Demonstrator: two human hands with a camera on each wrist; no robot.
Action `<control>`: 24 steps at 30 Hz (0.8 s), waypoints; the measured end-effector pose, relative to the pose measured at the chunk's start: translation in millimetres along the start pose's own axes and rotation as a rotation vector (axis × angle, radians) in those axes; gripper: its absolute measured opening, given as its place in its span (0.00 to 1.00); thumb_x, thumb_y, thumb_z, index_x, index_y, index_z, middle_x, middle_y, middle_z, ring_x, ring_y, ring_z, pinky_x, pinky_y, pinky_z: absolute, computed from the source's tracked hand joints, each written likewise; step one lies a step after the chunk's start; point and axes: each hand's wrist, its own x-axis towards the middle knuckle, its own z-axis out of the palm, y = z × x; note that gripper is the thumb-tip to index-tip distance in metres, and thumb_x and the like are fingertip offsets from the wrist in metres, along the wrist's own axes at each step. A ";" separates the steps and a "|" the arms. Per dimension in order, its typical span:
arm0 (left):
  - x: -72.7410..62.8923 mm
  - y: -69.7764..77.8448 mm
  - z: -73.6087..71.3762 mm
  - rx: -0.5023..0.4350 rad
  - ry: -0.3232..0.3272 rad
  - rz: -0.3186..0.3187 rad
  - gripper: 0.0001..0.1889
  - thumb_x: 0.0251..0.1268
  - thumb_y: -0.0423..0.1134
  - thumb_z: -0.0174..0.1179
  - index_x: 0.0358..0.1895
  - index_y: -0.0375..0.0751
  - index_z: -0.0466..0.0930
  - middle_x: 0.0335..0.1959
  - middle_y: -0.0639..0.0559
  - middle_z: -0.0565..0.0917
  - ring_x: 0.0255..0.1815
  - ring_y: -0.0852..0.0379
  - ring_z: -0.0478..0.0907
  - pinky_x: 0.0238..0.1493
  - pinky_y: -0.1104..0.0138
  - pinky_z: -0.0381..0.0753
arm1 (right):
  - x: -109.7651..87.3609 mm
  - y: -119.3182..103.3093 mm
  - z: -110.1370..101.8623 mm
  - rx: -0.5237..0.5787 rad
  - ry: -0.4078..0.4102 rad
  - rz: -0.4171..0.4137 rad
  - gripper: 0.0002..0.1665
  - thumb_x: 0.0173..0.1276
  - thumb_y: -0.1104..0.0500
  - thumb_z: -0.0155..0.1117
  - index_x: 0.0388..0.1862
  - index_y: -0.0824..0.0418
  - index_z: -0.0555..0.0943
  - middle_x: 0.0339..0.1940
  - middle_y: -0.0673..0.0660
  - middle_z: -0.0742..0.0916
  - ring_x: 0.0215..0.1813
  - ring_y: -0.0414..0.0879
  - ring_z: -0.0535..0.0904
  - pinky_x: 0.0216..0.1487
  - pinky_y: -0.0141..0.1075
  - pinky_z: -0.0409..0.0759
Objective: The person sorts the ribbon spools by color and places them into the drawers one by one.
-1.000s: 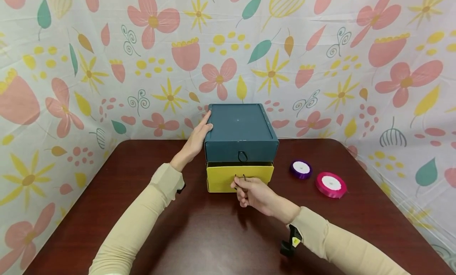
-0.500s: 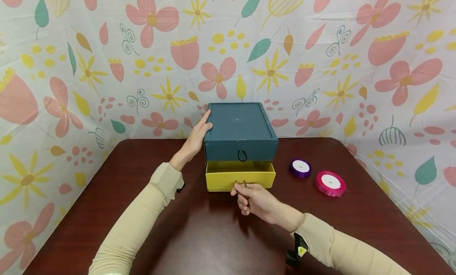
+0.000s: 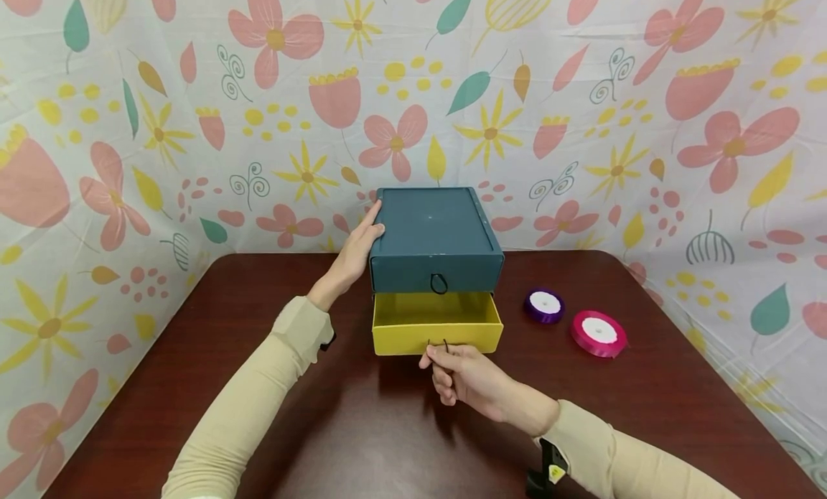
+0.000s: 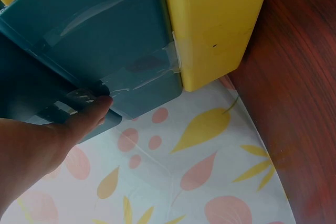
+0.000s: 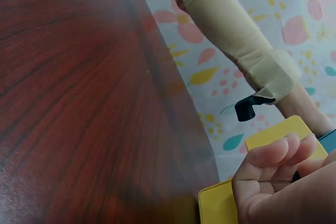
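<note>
A two-tier drawer box stands at the middle of the table, its blue upper tier (image 3: pixel 429 222) above a yellow drawer (image 3: pixel 400 339). That lower drawer is pulled partly out, and its visible inside is bare yellow. My right hand (image 3: pixel 474 383) pinches the black loop pull (image 3: pixel 445 344) on the drawer's front between thumb and curled fingers. Along the upper tier's left side rests my left hand (image 3: pixel 352 258), fingers extended and thumb near the top edge. The left wrist view has that hand (image 4: pixel 47 148) against the teal wall (image 4: pixel 121 56). The upper tier's own loop (image 3: pixel 438 283) hangs free.
Right of the box lie a purple ribbon spool (image 3: pixel 544 306) and a larger pink ribbon spool (image 3: pixel 599 334). A floral-print cloth (image 3: pixel 413 90) hangs behind the dark red-brown table (image 3: pixel 258 327) and along its sides.
The yellow drawer has slid out towards me, showing more of its inside. My right hand has come nearer with the loop pull. The left hand has stayed at the box's side.
</note>
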 end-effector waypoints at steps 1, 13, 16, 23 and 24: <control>2.1 -3.8 0.0 -0.001 0.002 0.001 0.30 0.78 0.47 0.33 0.79 0.54 0.37 0.81 0.57 0.38 0.81 0.54 0.34 0.78 0.48 0.39 | -1.0 0.3 0.5 -0.002 -0.001 0.000 0.15 0.77 0.49 0.48 0.38 0.57 0.77 0.15 0.45 0.72 0.19 0.38 0.68 0.26 0.31 0.69; -0.6 -4.5 1.9 -0.010 0.000 0.001 0.31 0.78 0.49 0.34 0.79 0.55 0.37 0.80 0.59 0.37 0.81 0.54 0.33 0.78 0.48 0.38 | -10.8 5.4 5.0 -0.008 -0.014 -0.001 0.15 0.76 0.48 0.50 0.40 0.58 0.76 0.15 0.45 0.71 0.19 0.39 0.67 0.26 0.31 0.69; -7.4 9.7 1.9 -0.004 -0.013 -0.011 0.31 0.78 0.45 0.33 0.79 0.50 0.36 0.81 0.53 0.37 0.81 0.51 0.32 0.78 0.48 0.38 | -12.8 6.4 5.8 -0.011 -0.019 0.002 0.15 0.75 0.48 0.51 0.40 0.58 0.77 0.15 0.44 0.72 0.19 0.39 0.67 0.27 0.32 0.69; -2.1 1.4 1.0 -0.004 -0.010 -0.009 0.31 0.79 0.46 0.33 0.79 0.52 0.35 0.81 0.54 0.36 0.81 0.51 0.33 0.78 0.47 0.39 | -17.1 8.1 8.1 -0.010 -0.027 0.010 0.15 0.75 0.48 0.51 0.40 0.57 0.77 0.15 0.44 0.72 0.19 0.38 0.67 0.27 0.32 0.70; 0.4 -2.5 0.8 -0.005 -0.008 -0.008 0.31 0.78 0.46 0.33 0.79 0.53 0.36 0.81 0.55 0.36 0.81 0.51 0.33 0.78 0.47 0.39 | -17.9 8.1 8.5 -0.010 -0.030 0.011 0.15 0.75 0.48 0.51 0.40 0.57 0.77 0.15 0.44 0.72 0.19 0.38 0.67 0.27 0.32 0.70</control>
